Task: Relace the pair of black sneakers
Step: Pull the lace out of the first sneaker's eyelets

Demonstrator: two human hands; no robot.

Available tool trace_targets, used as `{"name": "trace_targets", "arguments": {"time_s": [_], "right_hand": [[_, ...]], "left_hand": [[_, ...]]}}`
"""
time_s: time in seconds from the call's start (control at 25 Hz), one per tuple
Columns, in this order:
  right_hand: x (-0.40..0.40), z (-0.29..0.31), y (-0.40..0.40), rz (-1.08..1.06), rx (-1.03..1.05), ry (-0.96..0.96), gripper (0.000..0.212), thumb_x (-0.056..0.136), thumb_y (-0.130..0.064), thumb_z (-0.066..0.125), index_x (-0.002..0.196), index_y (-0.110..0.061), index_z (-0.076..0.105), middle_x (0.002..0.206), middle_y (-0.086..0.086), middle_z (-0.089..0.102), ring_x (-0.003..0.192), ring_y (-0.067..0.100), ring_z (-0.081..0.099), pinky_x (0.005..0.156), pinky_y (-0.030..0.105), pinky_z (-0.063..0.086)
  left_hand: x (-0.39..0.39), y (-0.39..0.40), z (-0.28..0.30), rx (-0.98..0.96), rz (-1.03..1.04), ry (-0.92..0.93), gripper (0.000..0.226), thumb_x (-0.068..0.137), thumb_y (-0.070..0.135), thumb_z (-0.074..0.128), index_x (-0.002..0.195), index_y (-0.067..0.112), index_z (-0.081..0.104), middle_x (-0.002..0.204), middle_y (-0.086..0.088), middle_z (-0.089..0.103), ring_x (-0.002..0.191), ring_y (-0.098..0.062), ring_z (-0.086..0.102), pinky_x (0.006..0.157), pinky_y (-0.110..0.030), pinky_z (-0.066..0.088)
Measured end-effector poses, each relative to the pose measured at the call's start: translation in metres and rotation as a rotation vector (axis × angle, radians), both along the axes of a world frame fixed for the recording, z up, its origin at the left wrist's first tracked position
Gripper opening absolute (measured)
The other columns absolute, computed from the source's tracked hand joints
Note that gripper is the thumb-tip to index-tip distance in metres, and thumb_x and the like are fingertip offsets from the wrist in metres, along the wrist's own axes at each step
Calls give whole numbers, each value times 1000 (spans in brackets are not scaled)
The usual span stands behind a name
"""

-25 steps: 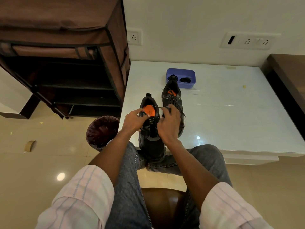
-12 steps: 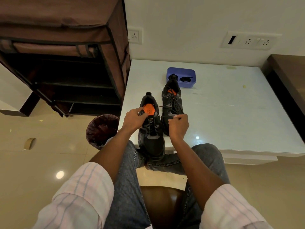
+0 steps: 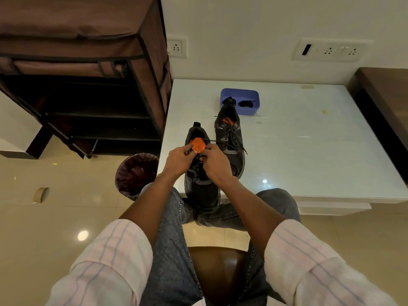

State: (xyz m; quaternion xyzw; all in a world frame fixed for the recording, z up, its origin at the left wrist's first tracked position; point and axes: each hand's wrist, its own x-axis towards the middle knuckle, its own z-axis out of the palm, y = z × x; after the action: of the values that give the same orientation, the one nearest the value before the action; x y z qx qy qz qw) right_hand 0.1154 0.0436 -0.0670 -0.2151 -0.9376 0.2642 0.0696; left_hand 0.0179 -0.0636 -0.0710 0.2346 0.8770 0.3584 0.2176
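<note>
A: What's around you, biggest first?

B: White table [image 3: 309, 151] in front of me, brown fabric shoe rack [image 3: 88, 85] to its left, dark bin [image 3: 136, 173] on the floor by the table's near-left corner. I'm sat on a brown stool [image 3: 218, 268], knees under the table edge.

A: And the sneakers?

B: Both black w/ orange tongue patches. Near sneaker [image 3: 199, 184] sits at the table's front edge, toe toward me, overhanging my lap. Far sneaker [image 3: 230, 140] is just beside it on the right, further back, already laced, lace ends loose. Blue tray [image 3: 240, 93] right behind its heel, two small dark items inside, can't tell what.

A: Hands?

B: Both on the near sneaker's top eyelets. My left hand [image 3: 177, 160] has fingers curled, pinching at the left side by the orange patch. My right hand [image 3: 215, 161] is curled too, pinching the black lace [image 3: 217, 142], which runs taut off to the right. Fingertips nearly meet over the tongue.
</note>
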Motion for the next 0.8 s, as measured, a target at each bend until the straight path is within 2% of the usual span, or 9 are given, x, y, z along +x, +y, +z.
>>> {"name": "trace_targets", "arguments": {"time_s": [0.08,0.28,0.36,0.4,0.48,0.52,0.56,0.68,0.8], "right_hand": [[1,0,0,-73,-150,47,22,95,-5,48,99,-10,69,103,7,65,91,27,62,79,39,51],[24,7,13,-681,-683,263,13,91,-5,49,80,-11,52,79,7,65,71,24,70,73,40,59],[38,18,16,-552,-827,120,18,94,-6,45,77,-9,53,72,14,62,61,27,64,66,41,55],[46,26,15,-401,-898,-82,20,96,-9,47,77,-6,55,72,16,63,58,27,63,64,41,56],[54,38,12,3,-744,-599,32,99,-23,55,73,-5,62,73,10,69,56,17,64,60,30,55],[52,39,14,133,-573,-705,36,97,-31,59,71,-7,66,73,6,70,58,12,62,62,25,52],[46,38,16,145,-434,-663,36,95,-34,63,70,-7,69,73,5,70,60,11,60,65,25,49],[14,35,26,-240,-267,-178,32,90,-31,67,78,-1,68,75,10,67,72,24,63,70,34,51],[-15,28,20,-291,-272,-139,34,89,-39,66,93,-7,56,83,5,59,77,23,57,66,32,41]], "left_hand": [[1,0,1,-22,-9,23,42,98,41,52,136,23,61,111,-15,71,98,-31,66,85,-38,52],[2,0,2,-15,10,73,40,100,27,48,137,16,59,126,-15,66,111,-31,61,93,-37,48],[2,0,1,-12,-2,79,35,100,26,49,130,16,63,114,-14,69,102,-30,63,82,-34,46],[4,1,1,-17,-13,86,31,99,27,51,125,16,65,106,-12,70,97,-30,63,77,-32,44],[6,3,2,-17,-16,93,30,96,32,59,120,16,66,98,-7,68,90,-25,62,74,-31,43],[8,4,2,-14,-12,90,34,93,35,64,121,15,66,97,-4,66,90,-22,61,76,-31,45],[8,4,2,-20,-13,87,39,91,36,67,123,15,65,98,-3,63,90,-20,60,77,-31,45],[6,4,-3,-62,-47,79,46,92,35,66,134,18,59,104,-12,66,95,-29,64,75,-30,44],[3,3,-6,-95,-66,82,46,93,33,62,137,20,57,104,-17,67,94,-34,64,77,-34,45]]}}
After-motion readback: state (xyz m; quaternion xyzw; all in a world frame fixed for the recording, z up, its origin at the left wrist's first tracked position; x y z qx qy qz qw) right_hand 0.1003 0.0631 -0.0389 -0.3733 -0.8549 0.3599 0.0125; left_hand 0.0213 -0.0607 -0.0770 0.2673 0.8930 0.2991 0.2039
